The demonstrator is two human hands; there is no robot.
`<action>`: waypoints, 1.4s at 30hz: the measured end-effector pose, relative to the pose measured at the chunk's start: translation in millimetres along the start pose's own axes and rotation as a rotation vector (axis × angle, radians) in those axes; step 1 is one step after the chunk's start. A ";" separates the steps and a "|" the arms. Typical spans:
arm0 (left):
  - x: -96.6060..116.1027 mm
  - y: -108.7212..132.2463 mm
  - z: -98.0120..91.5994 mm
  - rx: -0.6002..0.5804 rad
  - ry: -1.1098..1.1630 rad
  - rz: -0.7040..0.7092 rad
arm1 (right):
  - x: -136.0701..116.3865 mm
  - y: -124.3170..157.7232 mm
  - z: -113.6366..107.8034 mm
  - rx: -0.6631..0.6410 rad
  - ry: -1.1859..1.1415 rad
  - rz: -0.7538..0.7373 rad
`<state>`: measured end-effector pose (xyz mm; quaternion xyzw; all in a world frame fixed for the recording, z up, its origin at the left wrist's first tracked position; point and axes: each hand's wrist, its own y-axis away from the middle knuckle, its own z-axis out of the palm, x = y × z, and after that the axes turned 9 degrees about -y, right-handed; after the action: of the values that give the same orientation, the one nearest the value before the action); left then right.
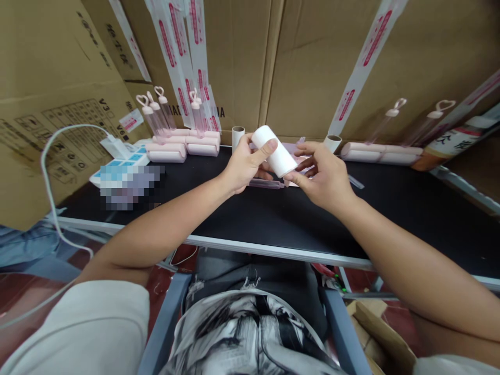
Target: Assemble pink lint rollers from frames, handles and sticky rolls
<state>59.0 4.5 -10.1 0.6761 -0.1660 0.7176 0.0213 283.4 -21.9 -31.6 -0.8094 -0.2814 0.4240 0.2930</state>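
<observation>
A plain white paper roll is held tilted above the black tabletop. My left hand wraps around its upper part, thumb lying across the side. At the lower right end, the thumb and fingers of my right hand close about the roll's rim. Beneath and behind both hands lie pale pink and clear plastic pieces, partly hidden, among them a translucent handle-like piece. Two white rolls with brown cardboard cores stand upright behind, one left and one right.
Pink cylinders with clear, heart-topped handles stand at the back left and back right. A power strip with a white cable lies left. Cardboard walls the back; an orange-and-white bottle leans right.
</observation>
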 end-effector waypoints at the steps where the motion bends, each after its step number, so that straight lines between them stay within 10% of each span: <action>1: -0.1 -0.7 -0.2 0.010 0.002 0.007 | 0.6 -1.6 -2.7 -0.021 0.009 0.004; 8: 7.0 -7.5 -6.6 0.081 0.027 0.014 | 10.8 -15.5 -31.6 -0.237 0.335 0.097; 22: 9.5 -3.9 -5.8 0.038 -0.019 -0.006 | -2.2 -12.5 -17.5 -0.806 0.806 0.375; 27: 10.2 -2.1 -4.5 0.032 -0.032 0.002 | -4.6 -14.5 -28.2 -0.651 0.667 0.357; 34: 2.5 -0.5 -2.9 -0.034 -0.068 0.050 | -3.4 -12.2 -14.3 -0.189 -0.176 0.555; 42: -1.3 5.3 -0.1 -0.149 -0.140 0.059 | -7.9 -10.2 0.0 -0.044 -0.504 0.610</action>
<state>57.6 -0.3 -12.5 0.7159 -0.2398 0.6545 0.0388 277.5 -20.6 -20.3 -0.7326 -0.1003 0.6707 0.0579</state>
